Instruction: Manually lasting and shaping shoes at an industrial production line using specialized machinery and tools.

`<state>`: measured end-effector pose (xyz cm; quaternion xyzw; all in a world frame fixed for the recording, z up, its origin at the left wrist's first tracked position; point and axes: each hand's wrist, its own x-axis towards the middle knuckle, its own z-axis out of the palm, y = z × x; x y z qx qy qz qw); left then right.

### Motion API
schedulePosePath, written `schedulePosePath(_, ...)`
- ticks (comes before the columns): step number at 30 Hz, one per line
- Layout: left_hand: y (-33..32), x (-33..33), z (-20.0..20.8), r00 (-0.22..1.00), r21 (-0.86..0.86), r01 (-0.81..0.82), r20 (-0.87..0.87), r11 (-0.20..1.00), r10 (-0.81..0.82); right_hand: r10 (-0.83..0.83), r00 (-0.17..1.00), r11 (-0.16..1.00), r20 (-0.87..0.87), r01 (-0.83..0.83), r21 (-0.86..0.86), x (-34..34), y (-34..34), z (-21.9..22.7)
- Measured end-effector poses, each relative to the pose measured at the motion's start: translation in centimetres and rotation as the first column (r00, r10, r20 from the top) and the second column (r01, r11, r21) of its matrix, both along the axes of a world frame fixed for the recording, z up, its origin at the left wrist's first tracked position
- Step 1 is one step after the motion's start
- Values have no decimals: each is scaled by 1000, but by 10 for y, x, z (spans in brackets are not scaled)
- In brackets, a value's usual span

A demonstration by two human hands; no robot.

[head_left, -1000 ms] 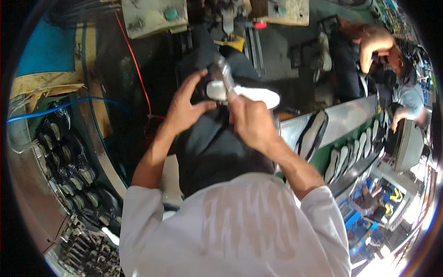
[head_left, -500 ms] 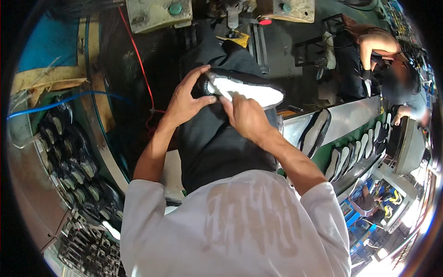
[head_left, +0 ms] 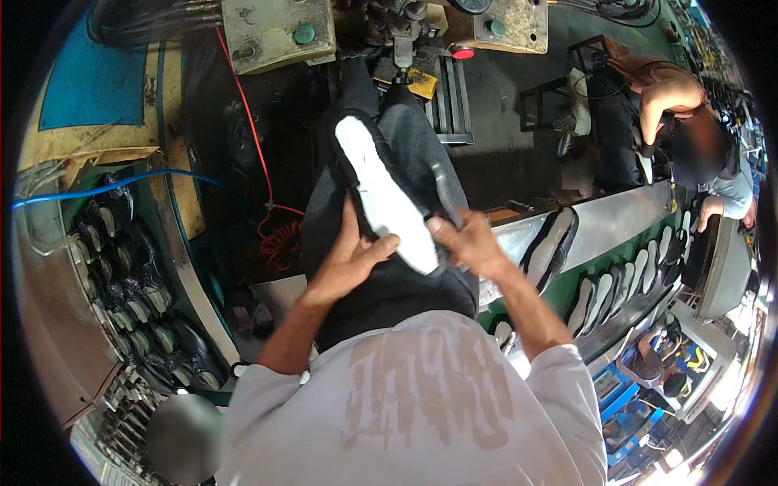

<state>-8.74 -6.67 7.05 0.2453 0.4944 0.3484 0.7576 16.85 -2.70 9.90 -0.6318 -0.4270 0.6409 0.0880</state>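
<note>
A black shoe upper (head_left: 381, 186) with a white bottom lies sole-up over my lap, slanting from upper left to lower right. My left hand (head_left: 350, 263) grips its near left side, thumb on the white face and fingers along the dark edge. Beside the shoe's near right end, my right hand (head_left: 476, 245) is closed round a slim grey tool (head_left: 443, 188), which points away from me; its exact kind is unclear. I cannot tell whether the right fingers touch the shoe.
Several shoes (head_left: 547, 251) line the metal-edged conveyor at right. Black shoes (head_left: 134, 292) fill a rack at left. A machine with green buttons (head_left: 304, 34) stands ahead. A red coiled cord (head_left: 279, 243) hangs at left. A co-worker (head_left: 668, 97) sits at far right.
The shoe has turned from lying crosswise to pointing away from me. My left hand has moved from its left end to its near left side; the right hand has drawn back off the white face.
</note>
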Motion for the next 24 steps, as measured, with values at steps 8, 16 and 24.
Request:
schedulePosePath(8,13,19,-8,995,79,-100,10,992,99,-145,945,722,295,-103,685,7,20,12)
schedulePosePath(16,26,23,-10,957,147,113,-282,983,-68,159,598,775,785,-569,276,2,91,-64)
schedulePosePath(24,20,14,-25,962,213,104,-270,971,-44,197,622,783,757,-564,260,-3,97,-74)
